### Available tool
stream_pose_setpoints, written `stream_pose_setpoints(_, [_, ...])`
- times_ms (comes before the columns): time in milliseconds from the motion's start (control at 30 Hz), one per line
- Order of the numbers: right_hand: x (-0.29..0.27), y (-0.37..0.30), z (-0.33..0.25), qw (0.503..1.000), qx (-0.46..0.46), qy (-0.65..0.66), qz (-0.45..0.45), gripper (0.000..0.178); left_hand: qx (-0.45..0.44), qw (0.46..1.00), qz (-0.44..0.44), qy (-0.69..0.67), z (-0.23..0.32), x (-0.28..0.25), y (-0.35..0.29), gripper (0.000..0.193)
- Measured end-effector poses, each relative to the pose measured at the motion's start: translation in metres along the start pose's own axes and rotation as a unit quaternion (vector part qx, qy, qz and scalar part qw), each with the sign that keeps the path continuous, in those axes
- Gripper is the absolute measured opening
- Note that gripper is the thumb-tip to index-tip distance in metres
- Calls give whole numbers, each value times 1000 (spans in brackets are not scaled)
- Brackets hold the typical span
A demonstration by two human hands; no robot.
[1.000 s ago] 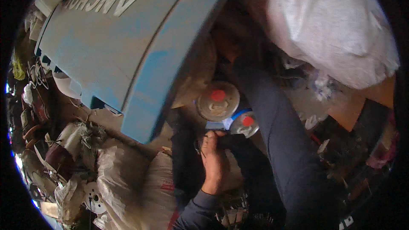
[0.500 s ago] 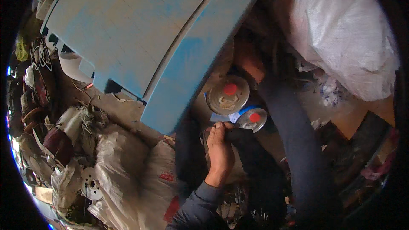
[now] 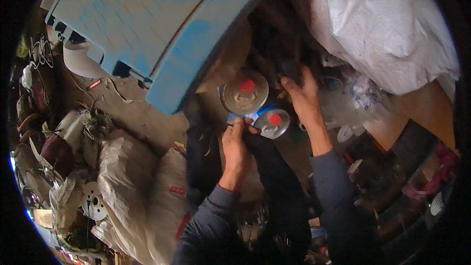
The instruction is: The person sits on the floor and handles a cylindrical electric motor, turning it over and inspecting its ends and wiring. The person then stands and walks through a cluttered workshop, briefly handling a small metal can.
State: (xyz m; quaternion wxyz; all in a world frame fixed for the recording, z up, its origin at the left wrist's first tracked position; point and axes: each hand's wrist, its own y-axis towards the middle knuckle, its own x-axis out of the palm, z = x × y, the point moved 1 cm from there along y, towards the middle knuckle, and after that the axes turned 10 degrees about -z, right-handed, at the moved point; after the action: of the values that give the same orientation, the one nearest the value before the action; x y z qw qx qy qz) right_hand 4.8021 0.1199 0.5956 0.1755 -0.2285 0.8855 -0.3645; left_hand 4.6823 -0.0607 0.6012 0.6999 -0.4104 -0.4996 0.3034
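My left hand is closed in front of the two cans, fingertips pinched together beside my dark-trousered knee. Whatever it grips is too small and dark to name. My right hand is raised to the right of the cans, thumb and forefinger apart with nothing visible between them. A large round metal can with a red cap and dusty lid stands upright ahead of my left hand. Close against its right side is a smaller metal can with a red cap and blue side.
A big dusty blue-grey panel overhangs the upper left. White woven sacks slump at lower left beside a metal disc with holes. A bulging white sack fills the upper right, above brown board and scrap.
My right hand has drawn back from the dark space behind the cans and now shows fully, fingers apart. My left hand stays closed by the cans. The whole view has shifted slightly.
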Motion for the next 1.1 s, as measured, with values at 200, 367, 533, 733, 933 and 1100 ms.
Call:
stream_pose_setpoints(200, [1, -83, -5, 997, -15, -67, 22, 51, -7, 991, -105, 84, 2, 27, -3, 43])
stream_pose_setpoints(367, [7, -118, -5, 990, -33, -140, -3, 49, -29, 972, -222, 64, -2, 40, -9, 54])
stream_pose_setpoints(533, [8, -127, -7, 957, -122, -262, -7, 51, -85, 966, -240, -42, -14, 32, -5, 52])
stream_pose_setpoints(733, [9, -124, -7, 970, -141, -193, -48, 54, -84, 945, -262, -176, -26, 23, -4, 64])
stream_pose_setpoints(933, [11, -122, -10, 938, -175, -297, -27, 47, -100, 942, -275, -162, -25, 26, -8, 73])
stream_pose_setpoints(1100, [18, -117, -4, 972, -72, -220, -44, 26, -145, 945, -208, -206, -28, 28, -9, 59])
